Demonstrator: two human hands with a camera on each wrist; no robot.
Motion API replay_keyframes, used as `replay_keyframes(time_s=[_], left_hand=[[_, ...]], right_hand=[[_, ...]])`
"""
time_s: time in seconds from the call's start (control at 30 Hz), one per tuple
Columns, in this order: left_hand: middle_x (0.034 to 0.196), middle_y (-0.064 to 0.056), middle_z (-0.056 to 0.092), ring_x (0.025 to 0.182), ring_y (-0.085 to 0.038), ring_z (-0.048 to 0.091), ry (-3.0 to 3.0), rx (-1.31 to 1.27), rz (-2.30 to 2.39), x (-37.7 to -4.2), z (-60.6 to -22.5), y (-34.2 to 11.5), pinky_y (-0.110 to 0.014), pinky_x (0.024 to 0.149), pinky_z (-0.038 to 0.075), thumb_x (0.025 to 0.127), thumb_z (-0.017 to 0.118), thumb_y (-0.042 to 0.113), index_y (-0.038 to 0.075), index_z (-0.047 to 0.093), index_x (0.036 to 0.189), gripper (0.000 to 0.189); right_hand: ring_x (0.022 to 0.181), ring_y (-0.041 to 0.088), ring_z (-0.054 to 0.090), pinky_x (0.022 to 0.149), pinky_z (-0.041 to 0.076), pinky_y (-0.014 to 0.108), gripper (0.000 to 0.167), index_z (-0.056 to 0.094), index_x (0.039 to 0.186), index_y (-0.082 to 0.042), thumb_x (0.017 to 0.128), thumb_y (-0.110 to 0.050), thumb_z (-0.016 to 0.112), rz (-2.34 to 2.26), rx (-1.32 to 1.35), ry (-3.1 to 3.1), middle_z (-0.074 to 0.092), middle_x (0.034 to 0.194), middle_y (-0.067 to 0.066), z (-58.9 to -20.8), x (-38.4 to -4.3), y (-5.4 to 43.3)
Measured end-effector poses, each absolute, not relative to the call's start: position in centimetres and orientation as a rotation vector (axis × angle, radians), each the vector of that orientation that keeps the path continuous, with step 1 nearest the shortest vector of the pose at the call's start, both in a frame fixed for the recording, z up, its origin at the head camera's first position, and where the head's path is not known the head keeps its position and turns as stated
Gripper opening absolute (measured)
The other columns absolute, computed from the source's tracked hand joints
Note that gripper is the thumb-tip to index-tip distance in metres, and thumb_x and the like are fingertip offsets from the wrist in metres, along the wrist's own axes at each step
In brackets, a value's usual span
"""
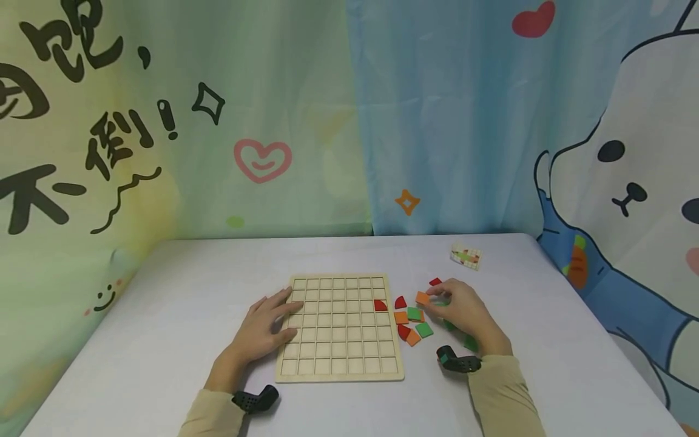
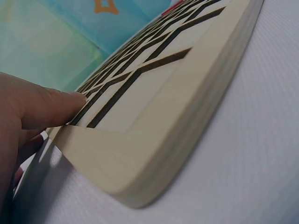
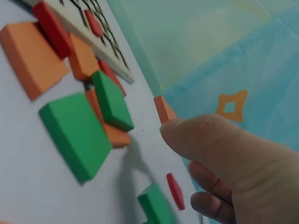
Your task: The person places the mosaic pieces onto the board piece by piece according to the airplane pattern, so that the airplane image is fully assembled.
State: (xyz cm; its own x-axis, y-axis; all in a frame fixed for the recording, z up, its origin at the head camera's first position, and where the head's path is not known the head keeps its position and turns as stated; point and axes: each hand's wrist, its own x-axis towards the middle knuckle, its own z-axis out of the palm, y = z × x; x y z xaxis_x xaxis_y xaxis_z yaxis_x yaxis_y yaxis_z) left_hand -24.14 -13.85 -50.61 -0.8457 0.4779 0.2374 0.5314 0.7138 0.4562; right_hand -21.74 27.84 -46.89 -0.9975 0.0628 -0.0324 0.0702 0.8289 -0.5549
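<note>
A wooden grid board (image 1: 341,328) lies flat on the table, one red quarter-round piece (image 1: 380,305) set in a cell near its right edge. My left hand (image 1: 267,325) rests on the board's left edge with fingers spread; the left wrist view has its thumb (image 2: 56,107) touching the rim. Right of the board, my right hand (image 1: 461,309) pinches an orange square piece (image 1: 423,298) between thumb and fingers. In the right wrist view that orange piece (image 3: 163,109) is raised above the tabletop. Part of the loose pile is hidden under the right hand.
Loose green (image 1: 424,329), orange (image 1: 413,337) and red pieces (image 1: 401,302) lie between the board and the right hand, some overlapping. A small patterned card (image 1: 466,257) lies at the table's back right. Behind the table (image 1: 218,273) hangs a printed curtain (image 1: 306,200).
</note>
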Motion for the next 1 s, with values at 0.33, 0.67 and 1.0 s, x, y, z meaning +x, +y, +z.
replay_keyframes(time_s=[0.33,0.67,1.0], left_hand=[[0.151,-0.012,0.039,0.140,-0.031,0.034,-2.796,-0.842,-0.793,-24.1,-50.9,-13.9,-0.053,0.115,0.021,0.083,0.063,0.041,0.018,0.056,0.133,0.055],[0.149,-0.013,0.041,0.138,-0.032,0.037,-2.781,-0.832,-0.786,-23.9,-50.8,-13.8,-0.055,0.113,0.023,0.082,0.064,0.038,0.017,0.055,0.134,0.056],[0.150,-0.011,0.039,0.139,-0.031,0.036,-2.804,-0.834,-0.780,-24.1,-50.3,-13.8,-0.055,0.114,0.022,0.082,0.064,0.036,0.019,0.053,0.136,0.058]], right_hand=[[0.102,0.026,0.054,0.085,0.051,0.044,0.031,0.071,0.100,-0.015,0.078,-0.036,0.076,-0.908,-0.021,3.034,0.064,0.105,0.005,-45.5,-21.5,26.8],[0.100,0.023,0.054,0.081,0.052,0.040,0.029,0.072,0.100,-0.016,0.078,-0.036,0.077,-0.877,-0.091,3.012,0.063,0.103,0.002,-44.7,-21.5,25.2],[0.101,0.024,0.055,0.086,0.050,0.043,0.023,0.072,0.094,-0.018,0.077,-0.033,0.078,-0.868,-0.171,2.982,0.063,0.100,0.000,-44.7,-21.8,23.8]])
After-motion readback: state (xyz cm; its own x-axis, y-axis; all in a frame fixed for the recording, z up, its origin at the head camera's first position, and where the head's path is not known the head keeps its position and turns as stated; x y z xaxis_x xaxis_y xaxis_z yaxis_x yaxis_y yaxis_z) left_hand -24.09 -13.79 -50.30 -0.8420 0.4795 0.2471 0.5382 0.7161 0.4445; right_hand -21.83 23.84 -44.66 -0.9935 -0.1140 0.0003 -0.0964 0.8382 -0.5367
